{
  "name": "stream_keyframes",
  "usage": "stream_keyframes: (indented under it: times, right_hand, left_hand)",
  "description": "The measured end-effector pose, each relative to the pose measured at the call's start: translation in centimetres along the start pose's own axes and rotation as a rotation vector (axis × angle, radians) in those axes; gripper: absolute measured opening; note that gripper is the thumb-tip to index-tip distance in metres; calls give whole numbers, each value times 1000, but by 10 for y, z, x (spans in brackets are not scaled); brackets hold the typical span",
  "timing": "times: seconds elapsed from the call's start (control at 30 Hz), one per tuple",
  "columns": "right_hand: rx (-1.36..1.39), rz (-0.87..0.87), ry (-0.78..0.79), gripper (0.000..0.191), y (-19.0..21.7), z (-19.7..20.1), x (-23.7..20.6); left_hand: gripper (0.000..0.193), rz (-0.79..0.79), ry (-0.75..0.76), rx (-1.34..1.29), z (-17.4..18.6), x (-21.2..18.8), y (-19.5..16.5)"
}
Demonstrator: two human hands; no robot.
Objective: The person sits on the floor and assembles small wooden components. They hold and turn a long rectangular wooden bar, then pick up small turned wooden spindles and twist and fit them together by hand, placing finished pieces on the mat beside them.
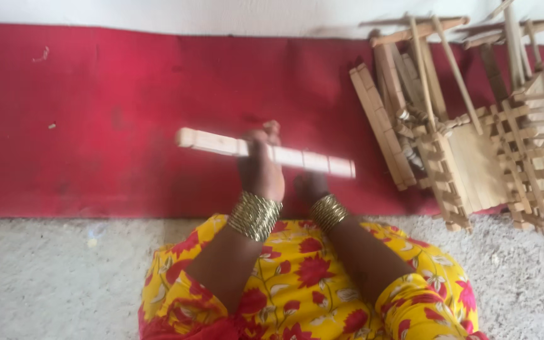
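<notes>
A long pale wooden slat (297,157) with cross marks along it lies nearly level above a red mat (96,126), blurred by motion. My left hand (259,167) grips it near the middle, fingers wrapped over the top. My right hand (311,186) sits just under the slat's right half; whether it holds the slat is hidden. Both wrists carry stacked gold bangles (254,215). My sleeves and lap are yellow cloth with red flowers (303,283).
A heap of small wooden frames and ladder-like pieces (473,126) is piled on the mat at the right. A white wall runs along the back. Grey rough floor (45,277) lies in front of the mat.
</notes>
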State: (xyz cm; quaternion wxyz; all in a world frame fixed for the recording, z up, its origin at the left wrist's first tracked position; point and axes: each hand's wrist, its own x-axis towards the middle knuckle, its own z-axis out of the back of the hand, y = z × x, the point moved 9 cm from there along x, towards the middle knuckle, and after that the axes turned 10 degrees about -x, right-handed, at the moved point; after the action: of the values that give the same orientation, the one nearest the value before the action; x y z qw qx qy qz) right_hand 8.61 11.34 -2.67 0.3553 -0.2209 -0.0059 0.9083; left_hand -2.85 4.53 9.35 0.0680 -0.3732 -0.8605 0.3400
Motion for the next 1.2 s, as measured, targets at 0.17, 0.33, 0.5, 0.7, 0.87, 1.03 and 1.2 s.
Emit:
stream_keyframes:
  times: [0.17,0.33,0.5,0.7,0.87,1.03,1.2]
  right_hand:
    - [529,13,-754,41,-35,53,-22]
    - [607,35,-652,26,-17,86,13]
    - [-166,-10,-148,20,18,89,81]
    - [234,-65,-367,30,17,109,90]
    - [744,-62,-509,20,-17,91,60]
    - [1378,-247,-403,22,-80,38,6]
    - [1548,-224,-614,12,-132,42,-64]
  left_hand:
    - [71,-88,-189,-279,32,29,-18]
    - [73,-129,-320,-331,45,41,-26]
    - [80,-85,-428,-317,51,43,-29]
    - [89,-20,-457,-357,47,46,-26]
    - [86,-62,-417,-411,46,48,-25]
    - [53,-45,-373,-382,36,44,-22]
    - [22,92,-233,-330,2,14,16]
